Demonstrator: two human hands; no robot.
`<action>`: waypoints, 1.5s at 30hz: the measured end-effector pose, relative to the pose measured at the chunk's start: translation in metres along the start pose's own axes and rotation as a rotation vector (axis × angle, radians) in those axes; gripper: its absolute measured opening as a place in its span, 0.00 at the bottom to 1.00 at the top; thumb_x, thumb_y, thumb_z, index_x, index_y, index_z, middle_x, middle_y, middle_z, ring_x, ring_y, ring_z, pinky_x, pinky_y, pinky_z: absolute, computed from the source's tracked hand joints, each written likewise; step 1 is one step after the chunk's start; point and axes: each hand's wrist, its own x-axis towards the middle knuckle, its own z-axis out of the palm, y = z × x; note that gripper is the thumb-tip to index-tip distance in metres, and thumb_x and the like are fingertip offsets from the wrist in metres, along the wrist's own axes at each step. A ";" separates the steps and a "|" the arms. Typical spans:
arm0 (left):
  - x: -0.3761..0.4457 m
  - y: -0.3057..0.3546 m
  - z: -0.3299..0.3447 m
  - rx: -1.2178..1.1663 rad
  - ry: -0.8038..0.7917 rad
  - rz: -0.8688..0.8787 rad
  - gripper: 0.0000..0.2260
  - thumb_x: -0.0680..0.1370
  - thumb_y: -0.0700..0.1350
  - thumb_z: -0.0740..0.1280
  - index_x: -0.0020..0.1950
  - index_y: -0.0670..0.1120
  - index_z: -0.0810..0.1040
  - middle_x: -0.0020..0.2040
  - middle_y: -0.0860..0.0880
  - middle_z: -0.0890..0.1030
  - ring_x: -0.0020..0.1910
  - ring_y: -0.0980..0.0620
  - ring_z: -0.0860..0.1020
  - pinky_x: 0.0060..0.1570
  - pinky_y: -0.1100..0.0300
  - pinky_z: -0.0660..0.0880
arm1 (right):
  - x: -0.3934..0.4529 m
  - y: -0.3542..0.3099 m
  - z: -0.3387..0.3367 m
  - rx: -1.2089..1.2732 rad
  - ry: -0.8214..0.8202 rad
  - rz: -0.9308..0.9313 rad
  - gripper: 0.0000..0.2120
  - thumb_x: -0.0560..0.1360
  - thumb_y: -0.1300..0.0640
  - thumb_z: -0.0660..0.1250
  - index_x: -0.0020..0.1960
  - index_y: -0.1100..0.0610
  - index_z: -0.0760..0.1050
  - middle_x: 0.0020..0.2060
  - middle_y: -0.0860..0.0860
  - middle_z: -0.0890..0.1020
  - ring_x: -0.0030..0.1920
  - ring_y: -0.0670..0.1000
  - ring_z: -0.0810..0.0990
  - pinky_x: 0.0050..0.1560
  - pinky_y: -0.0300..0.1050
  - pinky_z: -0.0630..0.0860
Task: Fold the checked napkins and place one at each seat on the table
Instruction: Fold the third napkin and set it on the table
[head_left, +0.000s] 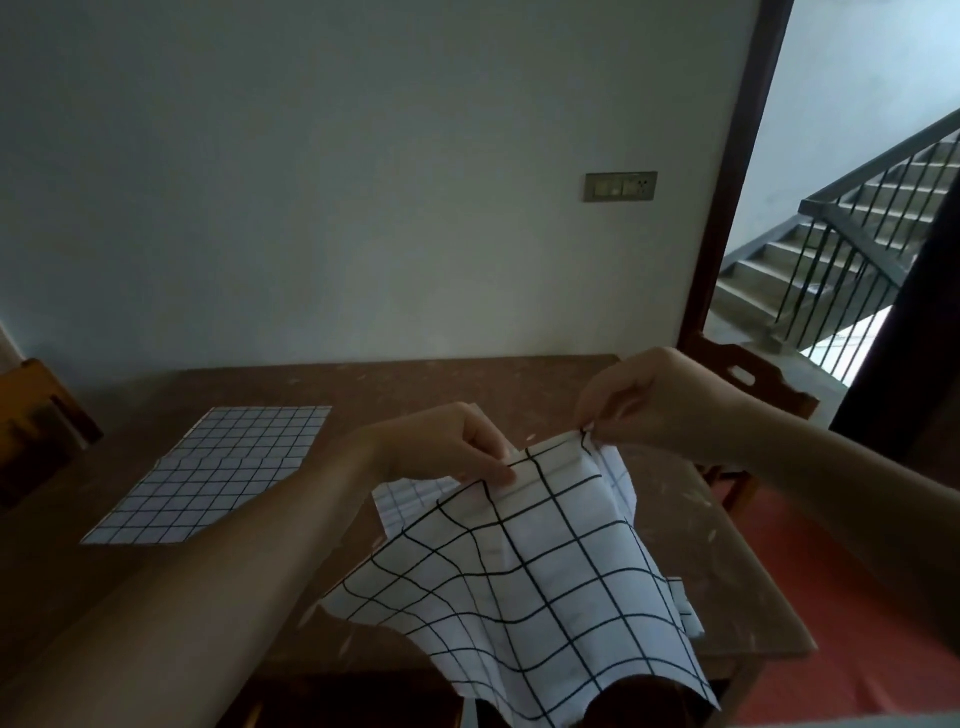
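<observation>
We see a white cloth napkin with a bold black check (524, 577) held up over the near right part of the brown wooden table (415, 384), its top edge lifted and its lower part draping down toward us past the table's near edge. Under and behind it lies more white checked cloth with a finer grid (410, 499), partly hidden — we cannot tell how many pieces are there. Well apart, on the left half of the table, a second white napkin with a thin dark check (218, 473) lies spread flat; one shallow ripple crosses it.

No bowl, tray or other container shows on the table. Around it, a wooden chair back (748, 384) stands at the far right corner, and another wooden chair (36, 415) shows at the left edge. A pale wall carries a switch plate (620, 186), and an open doorway on the right looks onto a staircase with a dark metal railing (857, 234).

The left hand (457, 441) pinches the napkin's top edge, thumb and fingers pressed together on a small fold. The right hand (660, 400) — just beside it, slightly higher — nips the same edge between closed fingertips.
</observation>
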 end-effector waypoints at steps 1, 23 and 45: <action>-0.001 -0.001 -0.001 -0.007 0.000 -0.002 0.18 0.78 0.42 0.68 0.33 0.33 0.71 0.29 0.47 0.65 0.28 0.54 0.62 0.33 0.68 0.66 | 0.000 -0.001 0.000 0.043 0.034 -0.001 0.14 0.68 0.66 0.74 0.39 0.45 0.82 0.34 0.39 0.84 0.37 0.38 0.83 0.39 0.26 0.74; 0.014 0.014 0.007 -0.136 0.579 0.136 0.07 0.77 0.49 0.69 0.49 0.47 0.84 0.40 0.54 0.85 0.42 0.60 0.82 0.43 0.71 0.74 | -0.011 0.027 -0.001 -0.015 -0.026 0.219 0.05 0.74 0.51 0.71 0.40 0.49 0.83 0.29 0.38 0.80 0.29 0.38 0.76 0.33 0.28 0.71; 0.011 0.003 -0.007 -0.496 1.018 0.058 0.02 0.75 0.44 0.72 0.47 0.49 0.83 0.44 0.50 0.85 0.41 0.58 0.81 0.37 0.69 0.77 | -0.030 0.057 -0.001 0.279 0.427 0.440 0.01 0.71 0.55 0.74 0.42 0.50 0.83 0.38 0.48 0.85 0.39 0.47 0.83 0.42 0.40 0.79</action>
